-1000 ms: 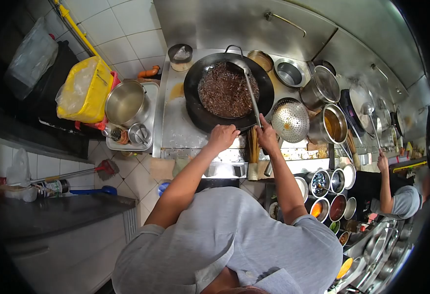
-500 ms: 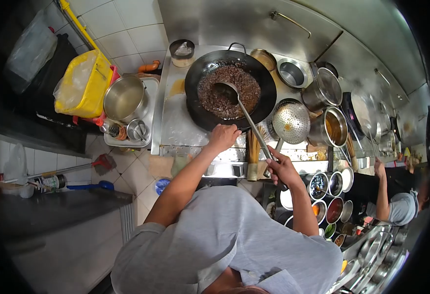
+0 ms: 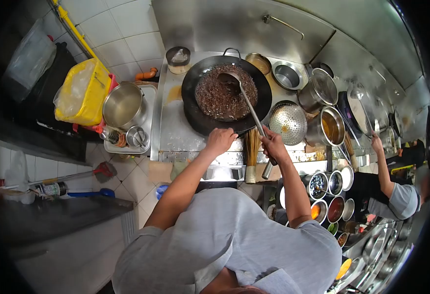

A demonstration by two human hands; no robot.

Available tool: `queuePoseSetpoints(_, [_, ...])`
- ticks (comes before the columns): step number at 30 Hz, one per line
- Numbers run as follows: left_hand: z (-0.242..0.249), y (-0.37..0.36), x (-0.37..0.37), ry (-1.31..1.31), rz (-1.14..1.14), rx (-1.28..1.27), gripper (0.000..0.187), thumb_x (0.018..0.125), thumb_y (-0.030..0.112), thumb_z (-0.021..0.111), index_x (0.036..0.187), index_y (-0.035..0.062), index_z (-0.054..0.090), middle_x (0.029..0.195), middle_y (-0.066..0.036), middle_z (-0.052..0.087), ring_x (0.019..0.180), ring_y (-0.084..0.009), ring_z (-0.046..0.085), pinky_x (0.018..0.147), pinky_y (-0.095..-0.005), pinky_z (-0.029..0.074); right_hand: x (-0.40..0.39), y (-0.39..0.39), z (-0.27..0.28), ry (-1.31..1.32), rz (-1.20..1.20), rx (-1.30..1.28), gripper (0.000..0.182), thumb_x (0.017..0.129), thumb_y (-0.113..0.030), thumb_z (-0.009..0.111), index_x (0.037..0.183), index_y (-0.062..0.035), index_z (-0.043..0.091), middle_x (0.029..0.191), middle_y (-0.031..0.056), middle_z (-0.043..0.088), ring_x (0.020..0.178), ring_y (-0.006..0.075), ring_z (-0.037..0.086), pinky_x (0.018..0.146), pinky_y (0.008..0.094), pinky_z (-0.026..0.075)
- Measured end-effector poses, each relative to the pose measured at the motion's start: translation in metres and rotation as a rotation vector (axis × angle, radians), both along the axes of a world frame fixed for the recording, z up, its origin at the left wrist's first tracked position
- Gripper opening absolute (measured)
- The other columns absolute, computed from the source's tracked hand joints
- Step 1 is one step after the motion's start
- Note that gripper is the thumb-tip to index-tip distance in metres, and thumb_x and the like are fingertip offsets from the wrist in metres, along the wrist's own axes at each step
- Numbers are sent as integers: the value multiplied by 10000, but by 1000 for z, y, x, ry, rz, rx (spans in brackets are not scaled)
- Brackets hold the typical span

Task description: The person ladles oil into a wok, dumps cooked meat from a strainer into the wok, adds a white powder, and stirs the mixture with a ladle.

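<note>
A large black wok (image 3: 191,110) sits on the steel stove, holding a dark brown, oily, crumbly mixture (image 3: 217,100). My left hand (image 3: 221,140) is closed at the wok's near edge; the part it grips is hidden under the fingers. With my right hand (image 3: 274,145) I grip the long handle of a ladle (image 3: 248,100), whose bowl rests in the mixture toward the far side. A bamboo brush (image 3: 252,152) lies between my hands, below the wok. Just right of the wok is a perforated strainer (image 3: 287,123), close to my right hand.
Metal pots (image 3: 331,126) and a steel basin (image 3: 287,75) crowd the right of the stove. Bowls of sauces (image 3: 336,209) stand nearer on the right, beside another person (image 3: 396,198). At left are a stockpot (image 3: 123,104) on a tray and a yellow bin (image 3: 81,93).
The ladle's bowl has moved toward the far side of the mixture, and my right hand has shifted away from my body. My left hand stays at the wok's edge. The view has tilted slightly.
</note>
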State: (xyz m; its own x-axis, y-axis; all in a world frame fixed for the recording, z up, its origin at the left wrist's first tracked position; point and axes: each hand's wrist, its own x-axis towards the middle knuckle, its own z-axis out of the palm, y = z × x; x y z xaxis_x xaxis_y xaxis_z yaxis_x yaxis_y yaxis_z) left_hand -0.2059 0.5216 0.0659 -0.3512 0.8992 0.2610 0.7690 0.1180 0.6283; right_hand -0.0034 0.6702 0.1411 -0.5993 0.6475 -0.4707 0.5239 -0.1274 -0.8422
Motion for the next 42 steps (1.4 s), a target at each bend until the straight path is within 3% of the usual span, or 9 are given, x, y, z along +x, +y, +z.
queuePoseSetpoints(5, [3,-2,0,22,20,4,313,979,309,637,815,43,609,782,-175,684,798,-408,674,747,-540,491,11,-1,-22,-2,-9,226,603,1014,-158,639,1584,-132,445,630,15,525,472,116,473,420,329,432])
queuePoseSetpoints(7, [1,-2,2,25,11,0,317,980,311,635,816,42,606,782,-175,683,797,-408,673,746,-539,490,12,-14,-18,63,2,554,593,1013,-158,630,1578,-125,453,631,27,533,478,137,498,443,342,460])
queuePoseSetpoints(8, [0,-1,1,24,7,-5,317,982,311,634,818,41,606,786,-176,684,799,-408,673,749,-542,489,18,-22,-14,-53,-45,413,627,1013,-128,638,1598,-111,414,659,10,500,588,121,480,545,318,459])
queuePoseSetpoints(15, [2,-1,1,47,27,-36,318,980,309,640,811,42,604,767,-175,679,791,-408,671,746,-536,490,32,-85,19,173,-238,-461,688,1065,-153,583,1663,-184,244,682,-8,520,470,80,475,413,261,447])
queuePoseSetpoints(26, [-6,0,0,54,11,46,274,966,281,674,815,64,603,732,-147,687,731,-383,680,705,-516,488,67,-75,71,0,118,-303,641,1068,-126,566,1649,-191,301,701,-20,505,478,61,449,411,247,435])
queuePoseSetpoints(33, [-1,0,0,42,21,41,282,962,281,676,811,56,602,742,-146,686,733,-391,675,702,-523,481,51,-5,7,143,-101,-831,520,1088,-212,546,1587,-235,401,732,-32,516,455,40,385,381,205,342])
queuePoseSetpoints(37, [1,-2,1,35,26,28,289,969,287,667,809,56,602,755,-149,690,737,-390,674,703,-521,480,20,13,-14,100,-63,-686,470,1081,-278,561,1537,-272,444,740,-58,494,479,20,384,405,189,352])
queuePoseSetpoints(41, [-1,-1,0,58,20,1,289,978,293,658,819,57,607,761,-151,693,751,-385,678,711,-517,480,1,20,-28,144,-70,-625,399,1078,-282,562,1471,-243,509,732,-61,488,478,23,397,416,199,384])
queuePoseSetpoints(42, [-1,-1,0,58,16,-12,287,980,295,656,826,58,610,760,-150,694,758,-382,681,716,-514,481,-4,21,-29,161,-40,-568,484,1061,-253,600,1528,-196,487,716,-50,507,476,36,427,412,215,402])
